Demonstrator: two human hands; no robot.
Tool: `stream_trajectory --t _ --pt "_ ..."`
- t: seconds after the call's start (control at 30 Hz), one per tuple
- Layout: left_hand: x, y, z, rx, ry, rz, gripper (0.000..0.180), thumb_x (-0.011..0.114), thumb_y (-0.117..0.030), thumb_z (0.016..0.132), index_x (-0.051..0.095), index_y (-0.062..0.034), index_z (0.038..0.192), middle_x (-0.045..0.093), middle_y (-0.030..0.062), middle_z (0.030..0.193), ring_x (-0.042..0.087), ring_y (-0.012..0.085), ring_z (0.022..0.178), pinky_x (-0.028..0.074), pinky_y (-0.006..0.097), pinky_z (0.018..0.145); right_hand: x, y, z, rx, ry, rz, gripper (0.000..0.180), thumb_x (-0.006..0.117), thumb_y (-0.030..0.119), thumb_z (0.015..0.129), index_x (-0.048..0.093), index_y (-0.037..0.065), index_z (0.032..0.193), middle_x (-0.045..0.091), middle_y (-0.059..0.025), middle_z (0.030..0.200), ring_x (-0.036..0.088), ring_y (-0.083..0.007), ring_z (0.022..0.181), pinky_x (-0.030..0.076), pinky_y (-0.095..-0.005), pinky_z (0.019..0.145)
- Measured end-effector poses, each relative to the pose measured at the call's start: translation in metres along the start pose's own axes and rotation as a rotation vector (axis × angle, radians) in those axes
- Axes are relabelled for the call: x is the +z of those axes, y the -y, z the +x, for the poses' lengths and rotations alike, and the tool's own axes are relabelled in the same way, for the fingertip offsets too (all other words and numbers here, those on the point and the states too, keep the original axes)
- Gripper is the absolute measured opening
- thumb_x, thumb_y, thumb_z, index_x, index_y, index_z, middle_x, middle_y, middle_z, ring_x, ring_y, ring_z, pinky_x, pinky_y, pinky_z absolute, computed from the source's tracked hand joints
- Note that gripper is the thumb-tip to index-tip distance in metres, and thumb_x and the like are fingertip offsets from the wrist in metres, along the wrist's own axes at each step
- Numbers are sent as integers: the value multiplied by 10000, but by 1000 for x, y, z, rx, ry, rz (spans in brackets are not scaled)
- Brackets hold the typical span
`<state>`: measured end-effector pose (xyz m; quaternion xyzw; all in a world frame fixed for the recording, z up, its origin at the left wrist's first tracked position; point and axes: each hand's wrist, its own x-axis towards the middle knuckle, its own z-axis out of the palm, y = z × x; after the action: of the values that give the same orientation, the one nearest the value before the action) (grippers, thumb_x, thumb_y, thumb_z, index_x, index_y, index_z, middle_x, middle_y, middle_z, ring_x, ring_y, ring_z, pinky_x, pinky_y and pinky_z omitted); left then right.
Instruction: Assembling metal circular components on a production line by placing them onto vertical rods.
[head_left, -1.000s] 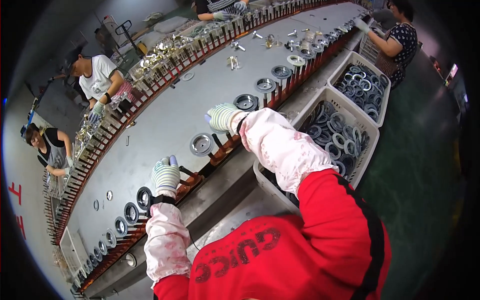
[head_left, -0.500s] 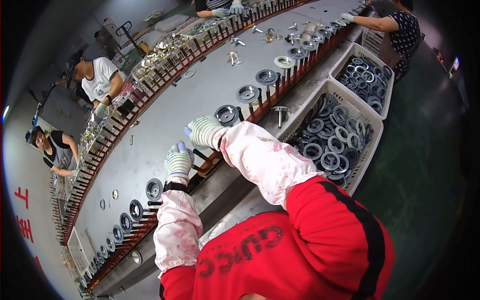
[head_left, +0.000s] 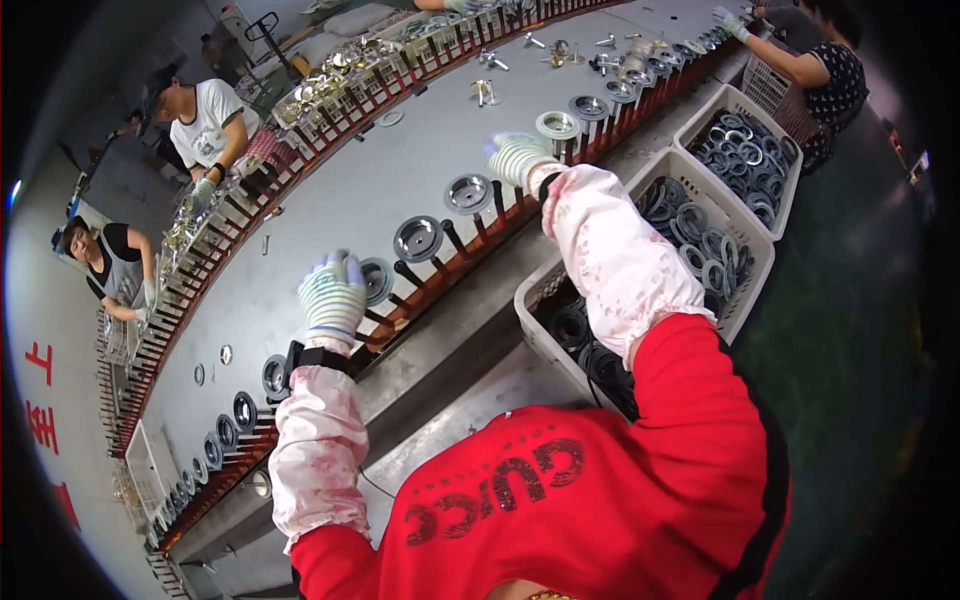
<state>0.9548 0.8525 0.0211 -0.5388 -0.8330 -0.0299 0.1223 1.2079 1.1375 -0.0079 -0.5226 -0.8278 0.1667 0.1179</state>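
Observation:
My left hand (head_left: 332, 295), in a striped work glove, is raised with its fingers up against the edge of a round grey metal disc (head_left: 380, 279) standing on a peg of the long red-brown rack (head_left: 470, 262). My right hand (head_left: 518, 158), gloved the same way, is curled at the rack further right, between a grey disc (head_left: 468, 192) and a pale disc (head_left: 556, 125). Its palm is turned away, so whatever is in it is hidden. More discs (head_left: 418, 238) sit on pegs between my hands.
White crates (head_left: 742, 232) of dark and silvery rings stand to my right below the rack. The grey table (head_left: 330, 190) holds loose metal parts. Two people work at its far side on the left, another at the upper right.
My hands were close together half a second ago and are now spread apart. The right hand has gone right along the rack, and the left hand sits lower left at another disc.

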Motion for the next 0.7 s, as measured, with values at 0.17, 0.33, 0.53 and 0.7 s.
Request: stream_trajectory --t 0.17,0.33,0.53,0.7 --pt "18 -69 37 258 -191 -381 363 464 -326 1031 703 -93 1175 691 209 1158 637 417 1089 504 522 954 -11 51 -27 -6 -4 -159 361 516 285 940 786 138 1131 753 -136 1162 718 -327 1106 562 -475 912" --pt "20 -67 60 75 168 -29 501 350 -403 1061 713 -77 1173 691 225 1193 636 424 1129 497 518 986 16 74 -28 -127 -183 -67 368 496 320 974 787 140 1110 756 -116 1144 700 -309 1110 533 -456 950" --pt "16 -46 17 -82 27 -42 535 364 -411 1063 744 -34 1057 718 238 1092 658 427 1067 501 513 970 28 98 -49 -226 -126 -34 369 501 361 981 769 123 1072 728 -132 1150 668 -325 1145 508 -480 975" --pt "23 -6 4 -145 -23 -84 535 381 -423 1053 749 -35 1028 722 242 1049 661 437 1040 499 531 953 18 77 -62 -335 -289 353 399 562 371 928 701 109 1196 710 -215 1130 669 -398 1081 522 -495 936"
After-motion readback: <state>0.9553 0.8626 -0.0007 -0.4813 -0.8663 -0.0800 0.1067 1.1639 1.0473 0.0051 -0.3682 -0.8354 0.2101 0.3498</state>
